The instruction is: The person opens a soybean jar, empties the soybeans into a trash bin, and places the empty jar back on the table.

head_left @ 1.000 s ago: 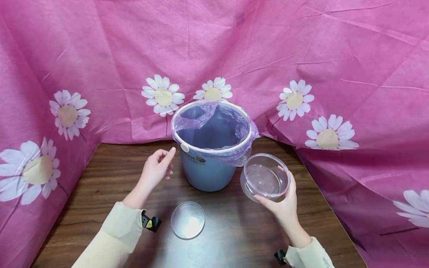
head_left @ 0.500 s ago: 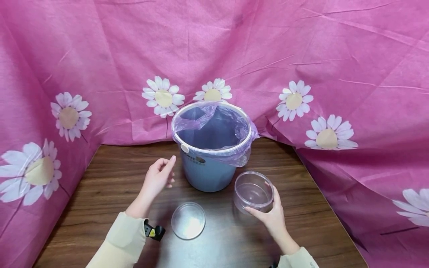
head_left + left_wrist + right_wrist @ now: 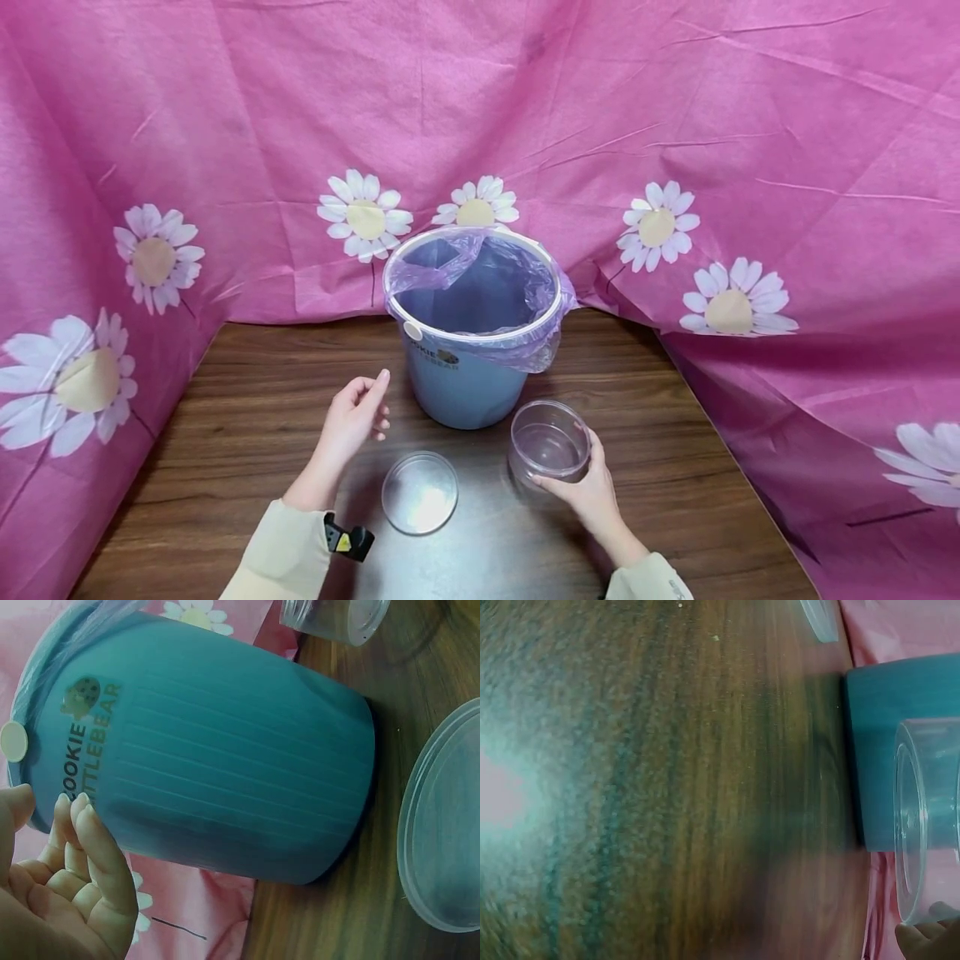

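Note:
My right hand [image 3: 588, 492] grips a clear round plastic jar [image 3: 550, 448] by its side, thumb at the front and fingers round the right. The jar looks empty, its mouth facing up. In the right wrist view the jar [image 3: 922, 817] overlaps the blue bin, with fingertips at its lower end. My left hand [image 3: 356, 419] hovers left of the bin with fingers loosely bent and nothing in them; the left wrist view shows the same hand [image 3: 75, 885] in front of the bin's lettering. A clear round lid [image 3: 420, 493] lies flat on the table between both hands.
A blue bin [image 3: 467, 392] with a white rim and a purple plastic liner [image 3: 536, 350] stands at the middle back of the wooden table [image 3: 285, 375]. A pink cloth [image 3: 300, 100] printed with daisies hangs behind and along both sides.
My right hand has brought the jar down and to the left, closer to the table and the lid. The left hand has dropped slightly toward me.

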`<state>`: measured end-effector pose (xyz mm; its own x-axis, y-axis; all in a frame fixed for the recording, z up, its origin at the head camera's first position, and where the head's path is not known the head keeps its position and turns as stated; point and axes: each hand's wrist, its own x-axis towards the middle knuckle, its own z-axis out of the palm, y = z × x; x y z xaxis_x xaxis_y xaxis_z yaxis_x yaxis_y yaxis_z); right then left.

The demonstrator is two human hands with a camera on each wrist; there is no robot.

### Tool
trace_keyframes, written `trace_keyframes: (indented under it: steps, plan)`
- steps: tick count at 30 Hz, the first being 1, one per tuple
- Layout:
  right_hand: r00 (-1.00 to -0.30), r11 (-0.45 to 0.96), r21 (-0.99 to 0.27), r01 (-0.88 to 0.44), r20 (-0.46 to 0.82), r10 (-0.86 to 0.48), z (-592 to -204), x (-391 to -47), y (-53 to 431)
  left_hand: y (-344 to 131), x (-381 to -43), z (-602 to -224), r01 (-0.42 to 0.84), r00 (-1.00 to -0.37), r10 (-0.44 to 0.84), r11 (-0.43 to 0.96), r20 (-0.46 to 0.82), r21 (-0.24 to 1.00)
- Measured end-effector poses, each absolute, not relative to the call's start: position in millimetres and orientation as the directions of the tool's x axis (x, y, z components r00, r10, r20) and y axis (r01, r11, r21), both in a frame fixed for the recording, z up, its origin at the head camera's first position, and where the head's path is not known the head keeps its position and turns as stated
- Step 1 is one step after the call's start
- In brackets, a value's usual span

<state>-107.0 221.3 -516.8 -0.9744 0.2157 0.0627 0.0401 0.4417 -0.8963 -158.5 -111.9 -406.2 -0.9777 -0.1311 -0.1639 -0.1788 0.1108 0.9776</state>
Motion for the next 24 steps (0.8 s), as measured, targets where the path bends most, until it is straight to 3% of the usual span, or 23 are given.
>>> trace_keyframes:
  steps: [24]
  plan:
    - [-0.985, 0.443, -0.892, 0.092, -0.017, 0.17, -549, -103, 217, -120, -143, -429, -0.251, -0.958, -0.158, 0.046, -0.241, 0.967]
